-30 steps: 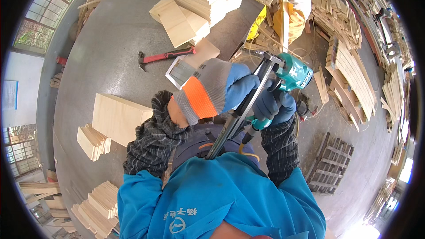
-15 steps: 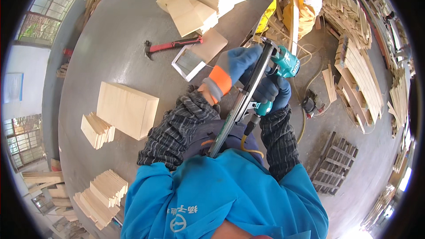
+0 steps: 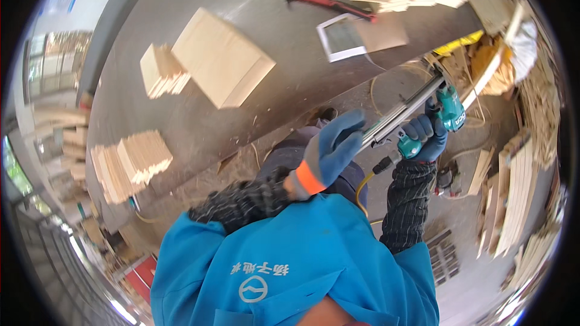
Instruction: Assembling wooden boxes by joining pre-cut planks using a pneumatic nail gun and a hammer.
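My right hand (image 3: 430, 137), in a blue glove, is closed around the grip of a teal nail gun (image 3: 450, 111). The gun's long silver magazine (image 3: 403, 115) slants down to the left, toward my body. My left hand (image 3: 331, 151), in a blue glove with an orange cuff, has its fingers stretched out. Their tips are at the near end of the magazine, without closing around it. A yellow hose (image 3: 362, 186) runs from the bottom of the gun's grip down past my blue jacket.
A grey metal table (image 3: 272, 93) carries stacks of thin wooden boards (image 3: 220, 57) (image 3: 130, 160), a red-handled hammer (image 3: 329, 1) and a small white-edged frame (image 3: 344, 36). More board stacks (image 3: 513, 199) and a pallet (image 3: 444, 253) stand on the floor to the right.
The nail gun has come down from over the table to beside its edge. My left hand slid back from the gun's body to the magazine's near end. My view swung left.
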`<action>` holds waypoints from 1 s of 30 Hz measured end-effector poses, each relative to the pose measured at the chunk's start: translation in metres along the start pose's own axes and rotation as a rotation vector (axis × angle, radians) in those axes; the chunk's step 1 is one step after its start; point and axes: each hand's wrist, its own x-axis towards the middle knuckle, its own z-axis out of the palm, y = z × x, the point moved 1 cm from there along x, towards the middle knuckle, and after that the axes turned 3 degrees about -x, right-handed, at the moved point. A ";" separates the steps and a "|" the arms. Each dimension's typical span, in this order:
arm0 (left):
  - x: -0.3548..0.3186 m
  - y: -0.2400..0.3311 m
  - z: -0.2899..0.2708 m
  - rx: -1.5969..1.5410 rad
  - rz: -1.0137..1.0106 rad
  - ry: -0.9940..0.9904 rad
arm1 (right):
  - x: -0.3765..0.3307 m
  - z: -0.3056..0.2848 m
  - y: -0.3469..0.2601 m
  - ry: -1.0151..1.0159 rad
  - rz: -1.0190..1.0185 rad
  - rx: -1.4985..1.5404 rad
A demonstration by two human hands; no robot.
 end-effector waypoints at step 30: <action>0.084 -0.016 -0.341 1.380 0.176 0.314 | 0.138 0.198 0.247 0.146 0.711 -1.813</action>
